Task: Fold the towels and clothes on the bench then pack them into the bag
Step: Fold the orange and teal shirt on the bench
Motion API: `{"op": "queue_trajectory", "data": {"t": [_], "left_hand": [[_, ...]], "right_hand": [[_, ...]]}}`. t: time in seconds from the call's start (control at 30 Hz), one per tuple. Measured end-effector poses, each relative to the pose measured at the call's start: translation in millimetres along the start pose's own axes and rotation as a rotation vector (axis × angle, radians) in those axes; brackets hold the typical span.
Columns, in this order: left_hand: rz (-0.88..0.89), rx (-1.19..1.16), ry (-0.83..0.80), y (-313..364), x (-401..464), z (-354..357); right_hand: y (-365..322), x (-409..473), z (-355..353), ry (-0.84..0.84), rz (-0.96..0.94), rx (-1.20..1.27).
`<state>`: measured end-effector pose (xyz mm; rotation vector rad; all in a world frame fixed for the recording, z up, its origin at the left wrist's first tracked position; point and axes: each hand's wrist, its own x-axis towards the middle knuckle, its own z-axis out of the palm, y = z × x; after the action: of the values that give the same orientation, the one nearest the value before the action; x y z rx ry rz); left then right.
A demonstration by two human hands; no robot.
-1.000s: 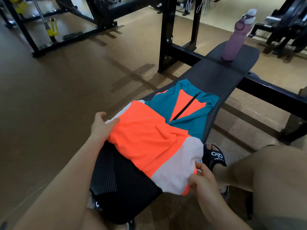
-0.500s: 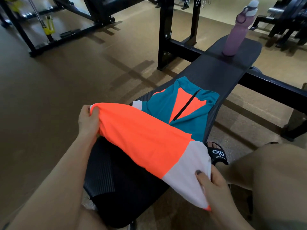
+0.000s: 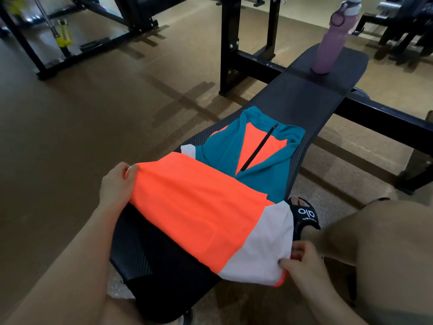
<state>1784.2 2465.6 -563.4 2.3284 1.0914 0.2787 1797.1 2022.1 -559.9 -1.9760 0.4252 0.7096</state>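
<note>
Zip jersey (image 3: 234, 195) spread on tabletop (image 3: 304, 99); orange corner pinched by left hand (image 3: 116, 184), white hem corner pinched by right hand (image 3: 301, 263). Pink bottle (image 3: 332, 43) stood upright at far end.

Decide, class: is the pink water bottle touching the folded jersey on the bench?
Apart. The head view shows bare bench between the water bottle and the jersey.

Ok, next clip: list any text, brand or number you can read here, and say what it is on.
"olo", as it reads, in white on the strap of the black slide sandal.
A smaller white line below it on the same strap: too small to read.
Nothing readable shows on the jersey, the water bottle or the bench.
</note>
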Motion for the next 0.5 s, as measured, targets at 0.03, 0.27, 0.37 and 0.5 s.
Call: {"op": "queue_trajectory", "data": {"t": [0.03,0.27,0.37,0.5], "left_hand": [[-0.031,-0.005,-0.048,1.7,-1.1,-0.2],[0.651,0.192,-0.138,68.0,-24.1,15.9],[0.874,0.429,-0.277,95.7,-33.4,32.6],[0.937,0.796,-0.483,122.7,-31.8,40.4]], "right_hand": [[-2.9,1.1,-0.6,0.059,-0.047,-0.068],[-71.8,20.6,13.0,0.122,-0.888,-0.565],[-101.8,45.1,23.6,0.022,-0.859,-0.869],[-131.4,69.3,31.0,-0.105,-0.735,-1.149]]}}
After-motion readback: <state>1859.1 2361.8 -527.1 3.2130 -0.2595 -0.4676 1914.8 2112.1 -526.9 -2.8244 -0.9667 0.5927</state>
